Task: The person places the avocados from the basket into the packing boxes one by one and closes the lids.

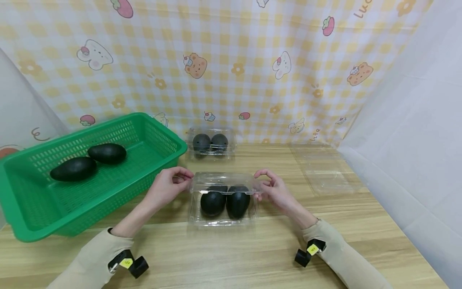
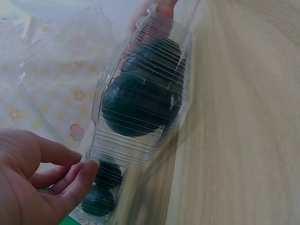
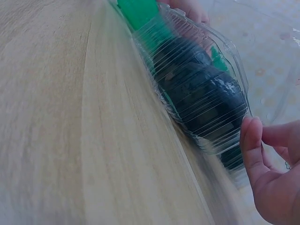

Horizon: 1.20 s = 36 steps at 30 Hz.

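Observation:
A clear plastic clamshell box (image 1: pixel 195 216) stands on the table before me, its lid (image 1: pixel 223 177) raised along the far side. Inside lie two dark avocados (image 1: pixel 213 203), side by side. My left hand (image 1: pixel 169 188) pinches the left edge of the box between thumb and fingertips. At the opposite end, my right hand (image 1: pixel 276 192) pinches the edge the same way. Both wrist views look through the ribbed wall of the clamshell at the avocados, with the lid standing up behind the rim.
To the left, a green plastic basket (image 1: pixel 159 154) holds two more avocados (image 1: pixel 107 153). Farther back, another clear clamshell (image 1: pixel 231 138) contains two avocados. Empty clear plastic packaging (image 1: pixel 325 172) lies at the right of the wooden table (image 1: pixel 223 257). A checked curtain hangs behind.

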Tool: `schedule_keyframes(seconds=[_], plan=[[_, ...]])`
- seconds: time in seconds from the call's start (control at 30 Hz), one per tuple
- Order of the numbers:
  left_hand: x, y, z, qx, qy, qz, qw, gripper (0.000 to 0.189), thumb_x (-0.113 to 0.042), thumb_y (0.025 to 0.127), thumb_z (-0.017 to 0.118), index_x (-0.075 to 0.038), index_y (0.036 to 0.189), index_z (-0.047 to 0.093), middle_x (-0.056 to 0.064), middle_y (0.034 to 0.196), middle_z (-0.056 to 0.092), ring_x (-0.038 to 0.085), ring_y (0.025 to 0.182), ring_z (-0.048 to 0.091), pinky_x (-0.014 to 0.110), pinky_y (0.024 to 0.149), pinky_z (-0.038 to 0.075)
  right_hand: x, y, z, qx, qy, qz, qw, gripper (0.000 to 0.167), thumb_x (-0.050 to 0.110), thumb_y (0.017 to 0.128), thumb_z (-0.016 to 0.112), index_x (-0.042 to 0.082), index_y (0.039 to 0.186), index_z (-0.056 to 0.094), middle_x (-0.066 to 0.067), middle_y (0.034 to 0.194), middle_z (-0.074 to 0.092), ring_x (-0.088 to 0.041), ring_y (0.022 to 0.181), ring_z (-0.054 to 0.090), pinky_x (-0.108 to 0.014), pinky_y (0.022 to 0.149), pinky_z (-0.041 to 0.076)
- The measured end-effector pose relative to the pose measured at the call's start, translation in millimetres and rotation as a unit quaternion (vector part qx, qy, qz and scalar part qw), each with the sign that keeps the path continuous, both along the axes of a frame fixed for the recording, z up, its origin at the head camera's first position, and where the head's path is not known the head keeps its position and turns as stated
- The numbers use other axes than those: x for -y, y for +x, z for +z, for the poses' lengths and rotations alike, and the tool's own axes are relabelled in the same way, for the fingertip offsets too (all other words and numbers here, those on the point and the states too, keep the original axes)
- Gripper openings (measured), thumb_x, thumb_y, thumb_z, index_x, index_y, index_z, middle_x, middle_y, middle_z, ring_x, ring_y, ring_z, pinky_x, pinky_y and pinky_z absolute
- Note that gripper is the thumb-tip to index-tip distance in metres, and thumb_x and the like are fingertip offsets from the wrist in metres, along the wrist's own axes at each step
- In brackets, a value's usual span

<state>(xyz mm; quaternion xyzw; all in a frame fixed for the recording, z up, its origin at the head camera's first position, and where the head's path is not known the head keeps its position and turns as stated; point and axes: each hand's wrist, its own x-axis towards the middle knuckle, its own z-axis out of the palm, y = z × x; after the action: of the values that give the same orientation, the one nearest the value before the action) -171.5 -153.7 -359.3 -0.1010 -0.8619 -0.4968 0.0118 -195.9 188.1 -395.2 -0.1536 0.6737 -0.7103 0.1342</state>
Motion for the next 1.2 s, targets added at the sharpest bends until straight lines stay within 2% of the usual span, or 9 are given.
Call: schedule_keyframes(seconds=[0.2,0.27,0.5,0.67,0.9,1.03,1.2], plan=[[0.0,1.0,1.1,0.013,0.019,0.0,0.9997,0.019,-0.011,0.101,0.06,0.003,0.11,0.07,0.009,0.093,0.072,0.019,0.082,0.067,0.032,0.075,0.055,1.3,0.1,1.9,0.016,-0.014,-0.011,0.9997,0.014,0.003,0.101,0.058,0.01,0.113,0.059,-0.002,0.087,0.069,-0.011,0.072,0.064,-0.02,0.062,0.051],[-0.2,1.1,1.3,0.013,0.02,-0.001,0.9997,0.02,-0.012,0.101,0.061,0.003,0.111,0.07,0.008,0.092,0.072,0.019,0.082,0.068,0.032,0.076,0.055,1.4,-0.3,1.6,0.022,-0.029,-0.007,0.9993,0.013,0.003,0.101,0.056,0.009,0.113,0.06,-0.003,0.09,0.068,-0.011,0.076,0.064,-0.022,0.068,0.054],[-0.5,1.0,0.6,0.008,0.022,-0.003,0.9997,0.021,-0.011,0.099,0.064,0.004,0.112,0.069,0.01,0.095,0.073,0.02,0.083,0.069,0.026,0.073,0.054,1.3,-0.2,2.8,0.028,-0.054,-0.001,0.9982,0.015,0.003,0.102,0.052,0.005,0.115,0.059,-0.004,0.095,0.064,-0.01,0.079,0.063,-0.022,0.071,0.054],[-0.2,1.2,-0.4,0.006,0.017,-0.002,0.9998,0.02,-0.008,0.098,0.065,0.004,0.114,0.069,0.014,0.104,0.072,0.026,0.093,0.069,0.03,0.079,0.055,1.8,-0.4,2.8,0.028,-0.046,-0.005,0.9986,0.024,0.0,0.099,0.055,-0.002,0.124,0.055,-0.005,0.098,0.068,-0.013,0.086,0.066,-0.023,0.078,0.055],[-0.1,0.1,-4.0,-0.011,0.008,0.002,0.9999,0.024,-0.007,0.097,0.066,0.004,0.118,0.067,0.017,0.112,0.07,0.031,0.102,0.068,0.04,0.086,0.056,3.5,-0.4,3.6,0.005,-0.024,-0.009,0.9997,0.044,-0.004,0.096,0.059,-0.015,0.136,0.045,-0.004,0.102,0.067,-0.012,0.092,0.066,-0.025,0.084,0.054],[-0.6,-0.9,-5.8,-0.025,0.007,0.004,0.9997,0.026,-0.007,0.097,0.067,0.005,0.12,0.067,0.019,0.114,0.07,0.033,0.104,0.068,0.039,0.085,0.055,3.4,-0.3,4.5,-0.002,-0.02,-0.006,0.9998,0.048,-0.006,0.095,0.059,-0.016,0.139,0.042,-0.005,0.108,0.066,-0.011,0.098,0.065,-0.025,0.088,0.054],[-0.8,-0.8,-5.7,-0.026,0.011,0.0,0.9996,0.029,-0.005,0.097,0.066,0.007,0.124,0.064,0.021,0.117,0.068,0.035,0.107,0.067,0.042,0.088,0.055,3.1,-0.4,6.1,-0.002,-0.023,0.002,0.9997,0.053,-0.008,0.095,0.059,-0.015,0.143,0.039,-0.006,0.112,0.065,-0.011,0.1,0.065,-0.024,0.091,0.053]])
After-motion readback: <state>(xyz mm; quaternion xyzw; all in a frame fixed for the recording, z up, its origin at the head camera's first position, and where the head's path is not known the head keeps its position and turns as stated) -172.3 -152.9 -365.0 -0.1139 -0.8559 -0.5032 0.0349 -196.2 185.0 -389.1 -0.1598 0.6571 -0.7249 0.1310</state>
